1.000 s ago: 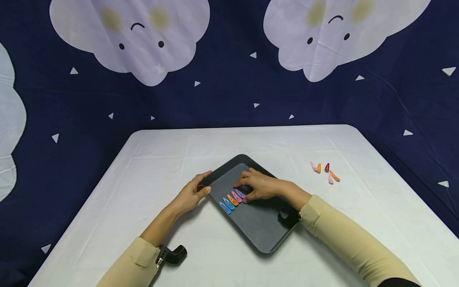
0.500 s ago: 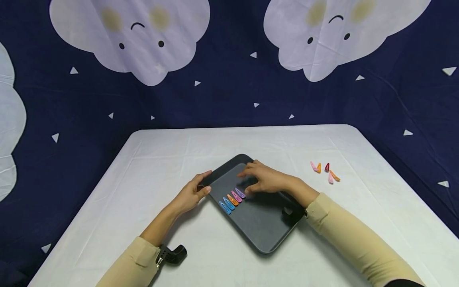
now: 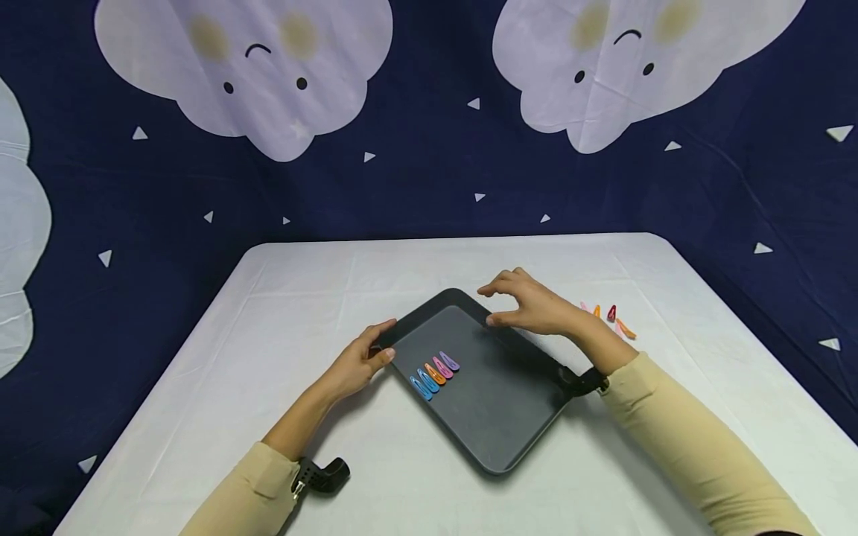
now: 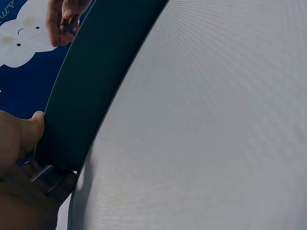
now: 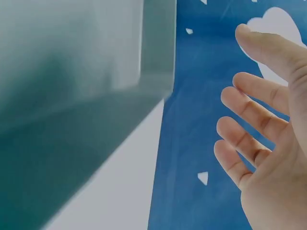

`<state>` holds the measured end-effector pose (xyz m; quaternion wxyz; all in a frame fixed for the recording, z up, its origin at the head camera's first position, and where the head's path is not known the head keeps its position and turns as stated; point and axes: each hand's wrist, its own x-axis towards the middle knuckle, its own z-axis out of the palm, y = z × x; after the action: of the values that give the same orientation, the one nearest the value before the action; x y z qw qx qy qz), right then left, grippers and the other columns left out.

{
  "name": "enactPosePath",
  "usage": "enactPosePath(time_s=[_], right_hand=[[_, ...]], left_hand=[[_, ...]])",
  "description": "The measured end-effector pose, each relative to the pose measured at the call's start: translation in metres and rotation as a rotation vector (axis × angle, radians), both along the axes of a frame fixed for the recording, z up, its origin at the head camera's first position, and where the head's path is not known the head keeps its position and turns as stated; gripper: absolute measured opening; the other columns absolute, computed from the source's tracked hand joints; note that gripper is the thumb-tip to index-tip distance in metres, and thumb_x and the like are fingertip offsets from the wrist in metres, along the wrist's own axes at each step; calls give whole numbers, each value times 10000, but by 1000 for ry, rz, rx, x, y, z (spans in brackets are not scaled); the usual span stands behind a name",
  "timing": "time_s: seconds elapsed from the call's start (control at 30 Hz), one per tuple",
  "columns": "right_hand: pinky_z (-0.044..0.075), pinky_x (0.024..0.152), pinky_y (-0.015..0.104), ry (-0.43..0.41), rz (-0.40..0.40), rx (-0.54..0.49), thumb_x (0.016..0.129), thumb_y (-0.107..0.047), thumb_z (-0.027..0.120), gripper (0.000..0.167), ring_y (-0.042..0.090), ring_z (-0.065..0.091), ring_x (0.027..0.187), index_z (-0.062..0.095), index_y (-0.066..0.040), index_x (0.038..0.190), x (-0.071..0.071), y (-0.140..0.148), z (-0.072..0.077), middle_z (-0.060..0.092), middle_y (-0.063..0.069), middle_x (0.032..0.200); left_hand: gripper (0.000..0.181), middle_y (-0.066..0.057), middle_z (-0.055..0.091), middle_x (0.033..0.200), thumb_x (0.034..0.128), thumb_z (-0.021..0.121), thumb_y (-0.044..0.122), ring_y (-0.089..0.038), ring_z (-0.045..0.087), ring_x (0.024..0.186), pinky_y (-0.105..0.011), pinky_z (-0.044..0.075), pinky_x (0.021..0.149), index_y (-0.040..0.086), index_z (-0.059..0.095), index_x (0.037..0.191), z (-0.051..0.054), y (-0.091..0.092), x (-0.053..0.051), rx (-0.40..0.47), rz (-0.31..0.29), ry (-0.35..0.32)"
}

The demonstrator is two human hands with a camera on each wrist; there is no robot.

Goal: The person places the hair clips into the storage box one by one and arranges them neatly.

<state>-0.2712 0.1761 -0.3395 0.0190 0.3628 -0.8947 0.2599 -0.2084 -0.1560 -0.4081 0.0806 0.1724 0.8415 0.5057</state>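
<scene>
A dark grey tray [image 3: 496, 417] lies at an angle on the white table. My left hand [image 3: 355, 365] grips its left corner, thumb on the rim; the left wrist view shows the same hand [image 4: 24, 167] at the tray's wall [image 4: 91, 81]. Inside, a slanted row holds two blue clips [image 3: 421, 388], an orange clip [image 3: 435, 374], a pink clip [image 3: 442, 367] and a purple clip [image 3: 449, 361]. My right hand [image 3: 536, 305] hovers over the tray's upper right edge, fingers spread and nothing between them; in the right wrist view this hand [image 5: 268, 129] is empty beside the tray [image 5: 158, 48].
Right of the tray, partly behind my right forearm, several loose clips lie on the table [image 3: 302, 290], among them a red clip [image 3: 611, 313] and an orange clip [image 3: 626, 329]. A dark blue cloth [image 3: 429, 186] with clouds hangs behind the table.
My right hand has let go of the purple clip, which stays in the row, and has moved up and right to the tray's edge. The left hand has not moved.
</scene>
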Motion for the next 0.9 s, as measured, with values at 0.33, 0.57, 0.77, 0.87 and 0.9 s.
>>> enactPosePath(time_s=[0.33,0.57,0.77,0.87,0.9], right_hand=[[391,910,457,4,-185,-29,817,-336,732,494,260,449,1101,612,-76,1219,-9,54,-2,591,88,1186],[390,879,484,-9,-315,2,832,-356,714,496,307,443,1103,607,-79,1229,-10,87,-11,582,127,1181],[368,850,482,-54,-407,15,850,-392,686,526,319,417,1102,578,-83,1262,-9,111,-16,558,139,1199],[364,854,501,-65,-436,30,861,-398,670,543,343,411,1109,563,-61,1274,-9,121,-19,546,169,1204],[366,854,509,-70,-448,29,860,-399,672,549,351,412,1110,562,-54,1273,-9,124,-20,544,181,1207]], left_hand=[[543,-215,423,1356,971,513,140,-243,500,975,-214,442,680,84,310,1471,0,0,0,5,5,-7],[546,-208,405,1402,971,512,140,-260,509,1043,-217,450,766,91,307,1474,0,0,1,-3,6,-8],[547,-213,413,1384,968,516,135,-254,508,1023,-215,447,743,89,309,1473,0,1,1,0,5,-1],[548,-217,420,1370,968,516,130,-249,506,1006,-210,444,730,83,308,1472,0,1,0,5,0,-3],[548,-218,421,1368,968,515,131,-248,506,1004,-209,443,730,81,307,1473,0,1,0,5,-2,-3]])
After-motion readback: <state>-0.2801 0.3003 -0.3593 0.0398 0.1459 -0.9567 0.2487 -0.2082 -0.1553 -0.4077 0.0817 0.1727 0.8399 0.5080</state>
